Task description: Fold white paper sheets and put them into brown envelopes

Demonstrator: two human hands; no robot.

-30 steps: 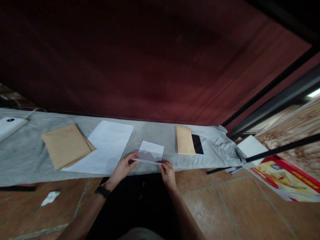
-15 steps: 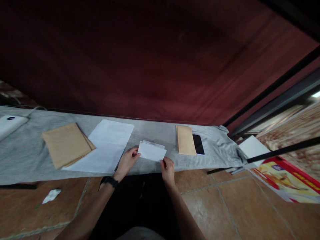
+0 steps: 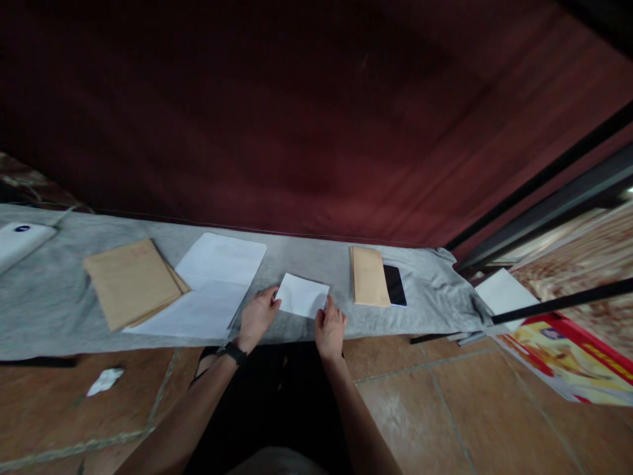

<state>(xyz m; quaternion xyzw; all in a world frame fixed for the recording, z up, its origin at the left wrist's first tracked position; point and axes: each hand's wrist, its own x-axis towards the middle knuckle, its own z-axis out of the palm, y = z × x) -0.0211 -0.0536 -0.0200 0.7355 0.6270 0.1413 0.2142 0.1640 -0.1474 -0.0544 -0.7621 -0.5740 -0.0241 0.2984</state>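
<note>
A small folded sheet of white paper (image 3: 302, 295) is between my hands, low over the grey cloth. Its left edge is pinched in my left hand (image 3: 260, 315), fingers closed. At the lower right corner, my right hand (image 3: 330, 328) grips it between thumb and fingers. Left of my hands lie larger white sheets (image 3: 222, 270), partly under a stack of brown envelopes (image 3: 133, 284). Another pile of brown envelopes (image 3: 370, 277) rests to the right, overlapping a dark phone (image 3: 394, 285).
The narrow table (image 3: 430, 297) has a grey cloth over it, with a dark red curtain (image 3: 297, 132) behind. A white device (image 3: 22, 244) sits at the far left. Black metal bars (image 3: 564, 300) and a red and yellow box (image 3: 568, 356) stand to the right. Crumpled tissue (image 3: 105, 381) lies on the floor.
The white paper's layers, loose and offset at the top before, now look like one flatter, taller rectangle. My right fingers have moved up along its right edge. The camera view shifted slightly.
</note>
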